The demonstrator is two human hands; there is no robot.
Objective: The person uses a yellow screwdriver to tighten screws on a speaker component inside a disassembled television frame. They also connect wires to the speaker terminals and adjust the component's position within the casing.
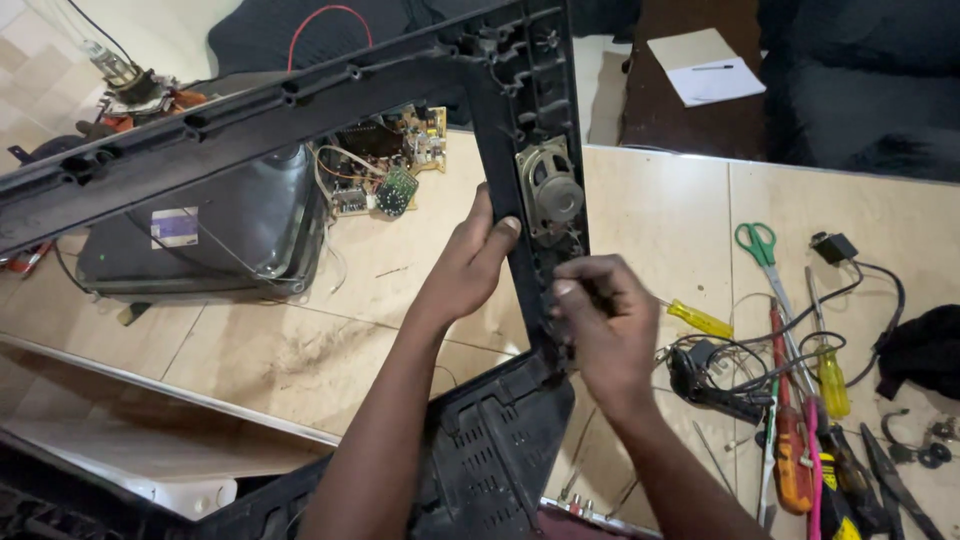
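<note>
Nearest the camera, a vented black back cover (pixel 490 450) lies under the forearms; above it the left hand (pixel 465 265) clamps its grip on the upright side bar of a black plastic television frame (pixel 520 150), steadying it. The right hand (pixel 600 320), fingers pinched together on a slim dark tool, works just below the frame's oval speaker (pixel 550 195). Beyond the grip, right, screwdrivers (pixel 800 440) and green scissors (pixel 760 245) lie on the tiled floor (pixel 650 200); left sits the picture tube (pixel 220 230).

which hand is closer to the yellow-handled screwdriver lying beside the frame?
Right. The right hand sits on the black frame's edge, with the yellow-handled screwdriver just off its far side. The left hand grips the frame's inner side, with the frame bar between it and the screwdriver.
</note>
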